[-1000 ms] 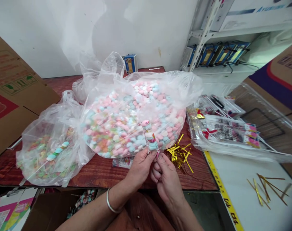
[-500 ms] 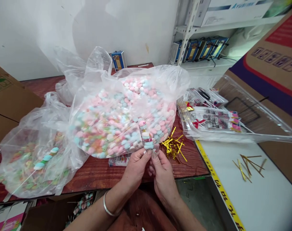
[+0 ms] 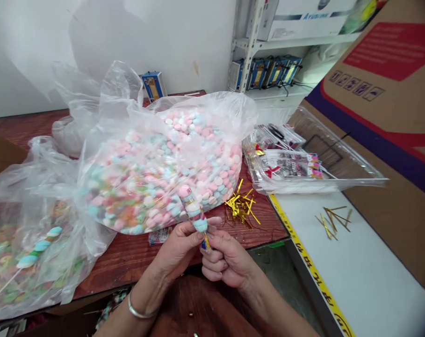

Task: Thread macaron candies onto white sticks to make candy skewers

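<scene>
Head camera: a wrapped marshmallow candy (image 3: 193, 208) in pink, white and blue tilts up from two bare hands, held above the front edge of a reddish wooden table (image 3: 110, 264). The left hand (image 3: 179, 245), a silver bangle (image 3: 139, 310) at its wrist, pinches the wrapper's lower end between thumb and fingers; the right hand (image 3: 226, 255) clamps the same end, its fingers curled. Just behind lies a large clear bag (image 3: 163, 175) of pastel candies, and at left a smaller bag (image 3: 54, 192) with a twisted marshmallow lollipop (image 3: 40, 248) on top. Gold twist ties (image 3: 241, 207) are heaped at right, near a clear plastic tray (image 3: 364, 181) of packaged sweets (image 3: 291, 164). More ties (image 3: 333, 222) rest on a white surface (image 3: 363, 248), beside a cardboard box (image 3: 384, 110). Blue-cased devices (image 3: 275, 72) line a white shelf (image 3: 271, 93) beyond.
</scene>
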Available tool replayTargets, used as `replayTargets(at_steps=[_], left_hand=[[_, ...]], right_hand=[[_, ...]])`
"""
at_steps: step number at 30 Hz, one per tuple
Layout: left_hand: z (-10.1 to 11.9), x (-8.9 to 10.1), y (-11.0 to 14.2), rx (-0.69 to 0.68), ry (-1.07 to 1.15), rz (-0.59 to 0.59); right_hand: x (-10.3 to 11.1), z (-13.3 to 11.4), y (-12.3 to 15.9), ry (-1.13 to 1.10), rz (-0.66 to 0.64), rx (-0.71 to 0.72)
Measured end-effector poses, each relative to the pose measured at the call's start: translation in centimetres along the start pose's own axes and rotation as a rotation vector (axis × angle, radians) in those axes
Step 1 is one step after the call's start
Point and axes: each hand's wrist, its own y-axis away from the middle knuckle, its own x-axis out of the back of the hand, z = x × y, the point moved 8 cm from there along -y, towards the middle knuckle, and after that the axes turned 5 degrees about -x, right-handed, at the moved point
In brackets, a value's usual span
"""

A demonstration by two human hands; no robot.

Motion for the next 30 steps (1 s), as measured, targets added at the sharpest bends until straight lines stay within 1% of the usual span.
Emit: replayTargets(at_steps=[1,2,4,5,6,7,10,11,12,13,15,16,17,19,21,24,27,30], left_hand=[[0.2,0.4,0.0,-0.028,-0.013,0.046],[0.4,0.8,0.0,-0.072,-0.037,0.106],[0.9,1.5,0.2,-0.157,-0.104,0.212],[1.0,1.6,0.2,-0.177,-0.131,0.236],[0.8,1.5,0.2,-0.172,-0.141,0.23],[0.3,1.2,0.2,-0.139,-0.128,0.192],[-1.9,-0.5,0.2,0.033,-0.017,-0.007],[-2.4,-0.8,0.2,0.072,0.006,-0.047],[-2.6,-0.9,0.2,0.08,0.011,-0.058],[-2.5,-0.7,0.0,0.054,0.0,-0.039],[-1.5,0.2,-0.4,-0.066,-0.04,0.066],[-0.8,0.8,-0.5,-0.13,-0.06,0.125],[-0.2,1.2,-0.6,-0.178,-0.08,0.176],[0.5,1.8,-0.8,-0.207,-0.117,0.254],[0.7,2.2,-0.8,-0.201,-0.153,0.309],[0.6,2.4,-0.9,-0.191,-0.203,0.35],[0.5,2.5,-1.1,-0.203,-0.308,0.319],[1.1,2.2,-1.2,-0.238,-0.492,0.259]], right_hand=[[0.2,-0.2,0.1,0.023,0.04,0.038],[0.6,-0.5,0.3,0.07,0.107,0.111],[1.5,-1.5,1.0,0.221,0.286,0.32],[1.7,-1.8,1.4,0.293,0.355,0.408],[1.8,-1.7,1.6,0.35,0.387,0.453],[1.7,-1.3,1.5,0.385,0.38,0.452],[1.5,0.1,1.2,0.426,0.276,0.34],[1.7,0.0,1.4,0.461,0.265,0.324],[2.2,-0.5,1.9,0.491,0.267,0.323],[2.9,-1.5,2.6,0.57,0.314,0.35],[5.0,-4.3,4.7,0.809,0.502,0.436],[5.9,-6.4,6.4,1.12,0.725,0.527],[7.2,-7.9,7.6,1.228,0.872,0.559],[9.3,-10.1,9.0,1.373,1.058,0.572],[10.9,-11.2,9.0,1.47,1.145,0.547],[11.6,-11.7,7.7,1.623,1.215,0.508],[11.3,-11.5,6.5,1.727,1.265,0.493],[11.1,-11.5,6.1,1.775,1.296,0.524]])
